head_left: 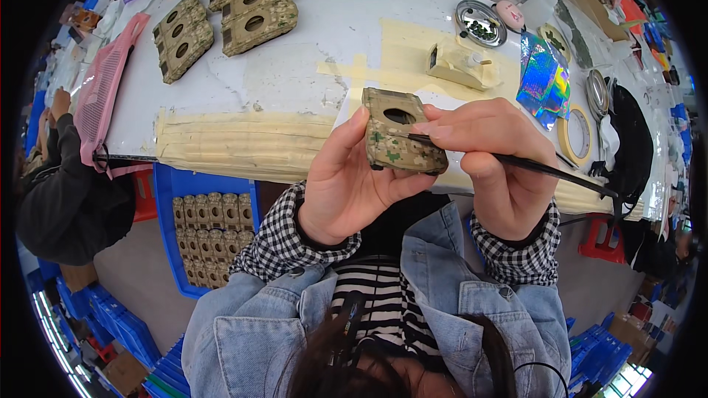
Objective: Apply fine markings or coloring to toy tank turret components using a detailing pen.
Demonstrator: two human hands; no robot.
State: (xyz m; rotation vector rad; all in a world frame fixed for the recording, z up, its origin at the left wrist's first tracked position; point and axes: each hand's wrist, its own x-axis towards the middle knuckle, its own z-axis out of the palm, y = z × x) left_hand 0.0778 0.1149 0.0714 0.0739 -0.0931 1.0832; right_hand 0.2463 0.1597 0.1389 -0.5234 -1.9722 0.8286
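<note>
My left hand [335, 188] is closed around a toy tank hull [383, 141] in tan, brown and green camouflage, tilted up above the table's near edge. An oval hole opens in the hull's top. In my right hand [509, 144] is a pair of slim black tweezers [564, 173], pinched between thumb and fingers. Their tip touches the hull's top surface beside the hole, and some right fingertips rest by the hull's edge. Whether the tip grips a small part is too fine to make out.
More camouflage hulls [259, 18] stand at the far left, and a blue tray [254, 206] of them sits below. Right of my hands are a round dish [479, 43] of small dark parts, a cream block [461, 65], holographic film [544, 77] and a tape roll [577, 136].
</note>
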